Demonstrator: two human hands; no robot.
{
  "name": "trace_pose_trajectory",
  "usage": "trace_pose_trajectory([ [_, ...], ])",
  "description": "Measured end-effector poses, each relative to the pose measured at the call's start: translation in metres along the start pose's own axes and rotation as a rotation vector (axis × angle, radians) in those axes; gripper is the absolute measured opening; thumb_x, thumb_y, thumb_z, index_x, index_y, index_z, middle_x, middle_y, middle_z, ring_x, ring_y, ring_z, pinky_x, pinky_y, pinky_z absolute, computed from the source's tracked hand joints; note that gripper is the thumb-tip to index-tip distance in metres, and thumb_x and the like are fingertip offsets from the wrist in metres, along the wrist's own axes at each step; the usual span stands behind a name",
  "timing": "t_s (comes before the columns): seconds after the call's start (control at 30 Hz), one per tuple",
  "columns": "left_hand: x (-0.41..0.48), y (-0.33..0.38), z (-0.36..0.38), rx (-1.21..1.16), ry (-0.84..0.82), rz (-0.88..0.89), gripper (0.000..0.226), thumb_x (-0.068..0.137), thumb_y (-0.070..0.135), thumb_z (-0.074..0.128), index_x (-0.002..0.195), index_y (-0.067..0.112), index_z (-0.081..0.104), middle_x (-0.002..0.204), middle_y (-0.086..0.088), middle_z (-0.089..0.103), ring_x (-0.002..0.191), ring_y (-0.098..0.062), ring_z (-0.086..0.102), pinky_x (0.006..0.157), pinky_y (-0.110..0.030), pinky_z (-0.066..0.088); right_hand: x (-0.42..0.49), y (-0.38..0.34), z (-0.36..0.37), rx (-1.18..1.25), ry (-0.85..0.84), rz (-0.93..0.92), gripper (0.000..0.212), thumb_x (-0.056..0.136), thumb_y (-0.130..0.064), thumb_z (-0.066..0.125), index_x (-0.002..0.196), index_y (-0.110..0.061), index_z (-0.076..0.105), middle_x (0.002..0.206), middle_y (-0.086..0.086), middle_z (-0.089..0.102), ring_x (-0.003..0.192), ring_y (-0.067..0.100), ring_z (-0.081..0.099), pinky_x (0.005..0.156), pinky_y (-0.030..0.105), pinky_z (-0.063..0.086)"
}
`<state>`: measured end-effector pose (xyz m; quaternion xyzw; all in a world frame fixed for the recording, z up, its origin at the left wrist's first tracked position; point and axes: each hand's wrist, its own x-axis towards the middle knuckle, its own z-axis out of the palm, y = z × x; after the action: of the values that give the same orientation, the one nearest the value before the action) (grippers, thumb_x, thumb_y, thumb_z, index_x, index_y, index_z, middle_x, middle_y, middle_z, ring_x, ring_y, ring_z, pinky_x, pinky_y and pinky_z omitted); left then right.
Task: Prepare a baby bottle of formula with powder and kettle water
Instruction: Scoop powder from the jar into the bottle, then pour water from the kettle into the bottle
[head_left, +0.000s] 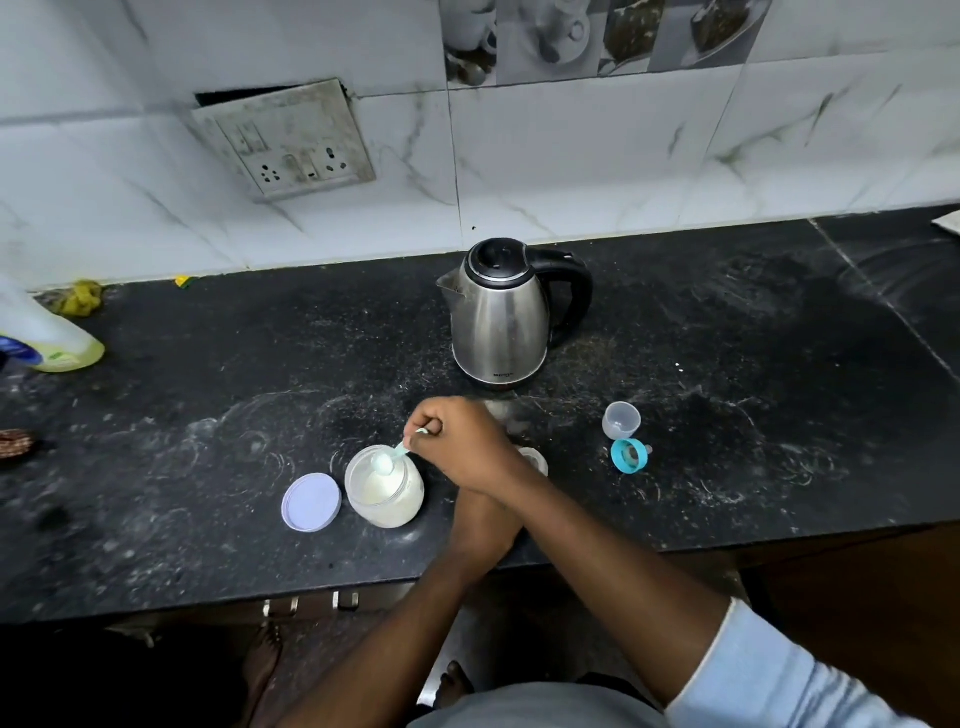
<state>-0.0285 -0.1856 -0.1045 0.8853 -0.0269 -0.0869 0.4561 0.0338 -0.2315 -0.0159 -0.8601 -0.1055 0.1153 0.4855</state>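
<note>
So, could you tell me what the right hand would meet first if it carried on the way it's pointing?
The right hand points left, its scoop over the open powder jar; it would likely meet the jar first, then the lilac lid. Height is unclear.

1. A plastic bottle of yellow liquid (49, 338) leans in at the left edge of the black counter (727, 364).
2. A crumpled yellow cloth (82, 297) lies at the counter's back edge, near the left end.
3. A grimy socket plate (283, 140) hangs tilted on the white tiled wall (571, 156).
4. A dark brown object (15, 443), mostly cut off, sits at the left edge.
</note>
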Motion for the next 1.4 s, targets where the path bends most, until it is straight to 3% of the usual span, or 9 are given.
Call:
trace_pose_trajectory([
  [0.07,-0.001,-0.001,0.000,0.002,-0.002,0.010,0.019,0.103,0.001,0.058,0.104,0.021,0.055,0.099,0.005,0.055,0.091,0.001,0.051,0.077,0.000,0.033,0.004,-0.003,0.009,-0.023,-0.052,-0.011,0.006,0.090,-0.017,0.072,0.090,-0.015,0.078,0.066,-0.014,0.062,0.057,-0.003,0.053,0.054,0.010,0.038],
  [0.23,0.004,-0.001,0.001,-0.085,0.031,-0.005,0.025,0.091,0.007,0.073,0.088,0.029,0.060,0.084,0.018,0.063,0.080,0.013,0.061,0.069,-0.012,0.041,0.010,-0.002,-0.008,0.058,0.032,-0.042,0.011,0.095,-0.023,0.071,0.092,-0.015,0.077,0.071,-0.015,0.066,0.060,-0.009,0.057,0.059,0.011,0.043],
  [0.4,0.007,-0.002,0.005,-0.226,0.057,0.025,0.050,0.074,0.012,0.088,0.113,0.032,0.065,0.109,0.015,0.075,0.105,-0.006,0.071,0.092,-0.024,0.054,0.040,0.020,-0.082,0.209,0.579,0.006,0.013,0.096,-0.016,0.066,0.089,-0.011,0.076,0.069,-0.010,0.064,0.058,-0.005,0.055,0.060,0.018,0.043],
  [0.53,0.008,-0.003,0.006,-0.234,0.066,0.036,0.051,0.074,0.010,0.090,0.112,0.034,0.065,0.109,0.018,0.074,0.105,-0.006,0.071,0.094,-0.028,0.055,0.077,0.055,-0.138,0.156,0.927,0.031,0.021,0.098,-0.029,0.061,0.087,-0.011,0.067,0.085,0.003,0.065,0.082,0.023,0.062,0.080,0.044,0.053],
  [0.67,0.010,-0.005,0.008,-0.227,0.069,0.047,0.049,0.073,0.014,0.091,0.112,0.030,0.065,0.109,0.012,0.075,0.105,-0.012,0.072,0.097,-0.041,0.056,0.108,0.082,-0.173,0.208,0.821,0.118,0.027,0.103,-0.042,0.053,0.094,-0.019,0.065,0.096,0.001,0.066,0.095,0.023,0.063,0.093,0.048,0.051],
  [0.83,0.010,-0.005,0.010,-0.232,0.080,0.038,0.051,0.074,0.014,0.091,0.113,0.035,0.065,0.111,0.012,0.075,0.106,-0.013,0.072,0.097,-0.046,0.057,0.125,0.088,-0.189,0.310,0.544,0.168,0.058,0.106,-0.058,0.040,0.068,-0.019,0.060,0.069,-0.002,0.061,0.067,0.015,0.059,0.070,0.034,0.046],
  [0.93,0.011,-0.005,0.010,-0.242,0.085,0.037,0.049,0.076,0.013,0.091,0.113,0.033,0.066,0.110,0.010,0.076,0.105,-0.015,0.072,0.096,-0.047,0.057,0.134,0.097,-0.187,0.450,0.464,0.177,0.061,0.105,-0.060,0.042,0.074,-0.011,0.062,0.063,0.008,0.059,0.053,0.019,0.059,0.059,0.031,0.050],
  [1.13,0.010,-0.006,0.013,-0.261,0.094,0.010,0.051,0.076,0.012,0.092,0.115,0.032,0.067,0.111,0.006,0.076,0.105,-0.017,0.073,0.097,-0.047,0.057,0.144,0.102,-0.184,0.680,0.489,0.237,0.041,0.104,-0.037,0.055,0.075,-0.007,0.059,0.052,0.006,0.048,0.039,0.017,0.043,0.039,0.024,0.035],
  [1.4,0.010,-0.002,0.012,-0.264,0.100,-0.019,0.050,0.070,0.018,0.090,0.113,0.034,0.067,0.108,0.006,0.077,0.102,-0.016,0.073,0.096,-0.048,0.057,0.135,0.105,-0.192,0.758,0.681,0.232,0.036,0.098,-0.021,0.054,0.064,-0.012,0.052,0.048,0.003,0.041,0.034,0.016,0.040,0.036,0.022,0.026],
])
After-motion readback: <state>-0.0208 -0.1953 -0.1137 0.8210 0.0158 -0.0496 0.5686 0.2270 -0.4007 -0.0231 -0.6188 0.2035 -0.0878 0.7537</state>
